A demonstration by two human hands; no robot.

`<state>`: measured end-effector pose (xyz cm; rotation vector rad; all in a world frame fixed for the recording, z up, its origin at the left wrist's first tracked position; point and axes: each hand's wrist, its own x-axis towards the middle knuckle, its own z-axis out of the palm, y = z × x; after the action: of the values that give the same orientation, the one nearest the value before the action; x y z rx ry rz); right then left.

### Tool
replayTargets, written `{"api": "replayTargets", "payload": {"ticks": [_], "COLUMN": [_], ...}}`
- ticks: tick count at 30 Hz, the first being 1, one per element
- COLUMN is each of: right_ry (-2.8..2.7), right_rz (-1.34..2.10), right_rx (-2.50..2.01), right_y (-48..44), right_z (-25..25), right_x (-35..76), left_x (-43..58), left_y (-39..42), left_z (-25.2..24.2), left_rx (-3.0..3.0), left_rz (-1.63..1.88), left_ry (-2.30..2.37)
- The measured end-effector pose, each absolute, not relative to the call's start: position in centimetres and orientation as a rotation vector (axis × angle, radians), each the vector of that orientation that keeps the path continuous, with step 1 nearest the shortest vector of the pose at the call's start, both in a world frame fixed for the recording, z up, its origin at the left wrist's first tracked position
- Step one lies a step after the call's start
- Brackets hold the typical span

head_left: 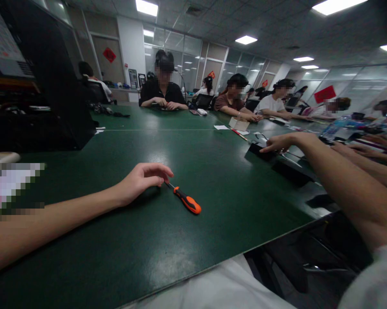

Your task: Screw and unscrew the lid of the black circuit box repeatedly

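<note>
Left fingers [163, 169] hide the screwdriver [187, 201] tip; whether they or right fingers [271, 143] grip, I cannot tell.

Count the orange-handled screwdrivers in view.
1: an orange-and-black screwdriver lying on the green table, its shaft by the left hand. Others may be hidden from this view.

Screwdriver [187, 200] tip hidden at left hand [144, 178], black case [53, 73] cut off left

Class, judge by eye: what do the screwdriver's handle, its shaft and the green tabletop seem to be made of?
Handle: probably plastic with rubbery grips, given smooth orange and duller black areas. Shaft: likely metal, thin and greyish, though little shows. Tabletop: semi-glossy, showing blurred reflections; perhaps laminate or vinyl.
</note>
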<state>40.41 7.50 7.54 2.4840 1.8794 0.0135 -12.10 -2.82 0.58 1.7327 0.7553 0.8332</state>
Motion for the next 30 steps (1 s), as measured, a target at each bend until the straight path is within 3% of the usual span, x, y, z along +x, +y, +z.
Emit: {"api": "replayTargets", "payload": {"ticks": [4,9,21,30], "right_ry": [1.593,1.524,2.238,2.749], "right_rz": [-0.295,-0.221,0.23,0.288], "right_rx": [2.265,2.068,1.437,0.744], "right_y": [8.5,10.5,6.4,-1.8], "right_z": [7.9,8.4,7.9,7.6], "right_x": [37.7,31.7,11.2,7.0], "left_x": [-12.2,-12.3,-12.2,-12.0], "left_y": [-2.5,-2.2,-2.2,-2.3], "left_z": [0.1,-0.2,-0.3,-0.3], "left_rx": [1.665,1.643,1.751,1.824], "left_rz": [0.968,1.101,1.243,1.183], "left_ry": [0.796,0.825,1.06,0.998]}}
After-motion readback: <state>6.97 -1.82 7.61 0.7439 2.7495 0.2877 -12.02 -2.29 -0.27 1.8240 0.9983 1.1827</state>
